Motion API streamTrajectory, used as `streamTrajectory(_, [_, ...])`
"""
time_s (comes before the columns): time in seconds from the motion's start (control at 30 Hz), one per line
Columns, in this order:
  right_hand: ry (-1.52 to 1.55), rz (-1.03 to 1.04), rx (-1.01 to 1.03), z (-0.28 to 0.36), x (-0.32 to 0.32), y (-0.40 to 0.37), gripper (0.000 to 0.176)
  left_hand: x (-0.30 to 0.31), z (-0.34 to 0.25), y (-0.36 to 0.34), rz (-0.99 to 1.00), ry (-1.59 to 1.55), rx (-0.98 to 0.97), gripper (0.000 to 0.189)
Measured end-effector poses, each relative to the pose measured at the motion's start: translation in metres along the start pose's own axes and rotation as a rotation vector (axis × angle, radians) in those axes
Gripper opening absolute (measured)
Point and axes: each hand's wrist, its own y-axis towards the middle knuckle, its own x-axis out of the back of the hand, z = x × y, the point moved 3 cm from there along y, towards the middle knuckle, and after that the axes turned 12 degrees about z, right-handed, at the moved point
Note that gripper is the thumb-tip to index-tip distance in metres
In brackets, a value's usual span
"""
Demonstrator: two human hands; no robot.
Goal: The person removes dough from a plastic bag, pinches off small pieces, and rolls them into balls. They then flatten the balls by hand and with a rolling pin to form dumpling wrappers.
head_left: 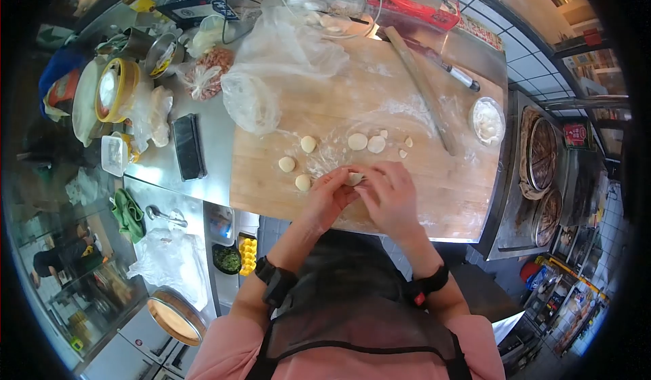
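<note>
Over the near side of the floured wooden board [312,119], my left hand [327,200] and my right hand [391,200] meet at the fingertips. Between them they pinch a small pale piece of dough [354,178], partly hidden by the fingers. Left of the hands lie three round dough pieces [303,182]. Just beyond the fingers are two flattened dough rounds [367,143], with several small dough scraps [403,153] to their right. A long wooden rolling pin [424,95] rests at the right of the board, and a white bowl of flour [487,121] stands near the right edge.
Clear plastic sheeting [264,61] covers the board's far left corner. A dark-handled tool [461,77] lies beyond the rolling pin. On the steel counter are a black phone-like slab [188,146] and a bag of reddish food [211,71]. Round pans [542,150] stand at the right.
</note>
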Motion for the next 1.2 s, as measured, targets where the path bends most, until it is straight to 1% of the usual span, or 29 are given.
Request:
streamTrajectory(0.07, [-0.02, 0.061, 0.024, -0.001, -0.016, -0.003, 0.02, -0.002, 0.0, 0.0, 0.002, 0.05, 0.008, 0.033])
streamTrajectory(0.13, [-0.011, 0.028, 0.062, 0.0, -0.021, -0.004, 0.019, -0.01, -0.007, -0.002, -0.004, 0.099, 0.012, 0.036])
streamTrajectory(0.2, [-0.005, 0.001, 0.088, 0.008, -0.023, -0.014, 0.018, -0.021, -0.011, -0.004, 0.075, 0.002, 0.005, 0.044])
streamTrajectory(0.23, [0.094, 0.089, 0.07, 0.016, -0.026, -0.022, 0.019, -0.021, -0.009, -0.003, 0.073, 0.002, 0.003, 0.044])
streamTrajectory(0.27, [0.191, 0.176, 0.052, 0.022, -0.029, -0.026, 0.019, -0.022, -0.008, -0.001, 0.099, -0.059, -0.012, 0.051])
streamTrajectory(0.3, [0.235, 0.156, 0.1, 0.027, -0.028, -0.024, 0.022, -0.023, -0.007, 0.0, 0.126, -0.121, -0.027, 0.059])
streamTrajectory(0.33, [0.232, 0.157, 0.099, 0.029, -0.028, -0.021, 0.022, -0.024, -0.007, 0.0, 0.128, -0.124, -0.026, 0.059])
streamTrajectory(0.37, [0.228, 0.097, 0.081, 0.028, -0.027, -0.016, 0.027, -0.03, -0.006, 0.0, 0.221, -0.192, -0.02, 0.06])
streamTrajectory(0.4, [0.224, 0.035, 0.06, 0.027, -0.025, -0.011, 0.036, -0.037, -0.006, 0.0, 0.314, -0.261, -0.01, 0.061])
streamTrajectory(0.43, [0.219, 0.034, 0.055, 0.027, -0.025, -0.002, 0.036, -0.044, -0.001, 0.001, 0.317, -0.264, -0.005, 0.061])
streamTrajectory(0.5, [0.022, 0.224, 0.084, 0.032, -0.03, 0.015, 0.067, -0.058, 0.001, 0.003, 0.256, -0.093, -0.287, 0.068])
streamTrajectory(0.53, [0.017, 0.221, 0.08, 0.037, -0.032, 0.013, 0.067, -0.055, -0.002, 0.001, 0.262, -0.093, -0.283, 0.068])
streamTrajectory(0.6, [0.153, 0.269, 0.132, 0.05, -0.041, 0.005, 0.081, -0.047, -0.011, -0.003, 0.277, -0.158, -0.185, 0.074])
streamTrajectory(0.63, [0.229, 0.19, 0.149, 0.058, -0.044, 0.003, 0.08, -0.049, -0.006, -0.003, 0.274, -0.16, -0.185, 0.074])
streamTrajectory(0.7, [0.219, 0.226, 0.169, 0.055, -0.043, 0.008, 0.081, -0.055, 0.004, -0.004, 0.26, 0.048, -0.25, 0.076])
streamTrajectory(0.73, [0.206, 0.259, 0.191, 0.052, -0.042, 0.012, 0.081, -0.054, 0.007, -0.005, 0.258, 0.049, -0.248, 0.076])
streamTrajectory(0.83, [0.15, 0.295, 0.208, 0.024, -0.044, 0.014, 0.082, -0.047, 0.02, -0.004, 0.226, -0.04, -0.235, 0.075])
streamTrajectory(0.87, [0.148, 0.298, 0.211, 0.023, -0.042, 0.009, 0.082, -0.045, 0.023, -0.003, 0.217, -0.071, -0.233, 0.074])
streamTrajectory(0.93, [0.252, 0.31, 0.251, 0.028, -0.041, -0.004, 0.081, -0.044, 0.024, -0.005, 0.204, -0.103, -0.239, 0.074])
streamTrajectory(1.0, [0.223, 0.325, 0.265, 0.037, -0.04, -0.009, 0.08, -0.046, 0.024, -0.012, 0.251, -0.022, -0.233, 0.071])
streamTrajectory(1.07, [0.196, 0.337, 0.29, 0.038, -0.043, -0.007, 0.078, -0.036, 0.031, -0.009, 0.245, -0.049, -0.235, 0.069])
streamTrajectory(1.13, [0.226, 0.361, 0.256, 0.026, -0.051, 0.0, 0.072, -0.021, 0.045, 0.0, 0.246, -0.104, -0.23, 0.066])
streamTrajectory(1.17, [0.229, 0.364, 0.264, 0.019, -0.055, 0.001, 0.072, -0.015, 0.05, 0.004, 0.25, -0.132, -0.229, 0.065])
streamTrajectory(1.2, [0.285, 0.32, 0.182, 0.006, -0.057, 0.004, 0.068, -0.012, 0.05, 0.007, 0.257, -0.159, -0.227, 0.064])
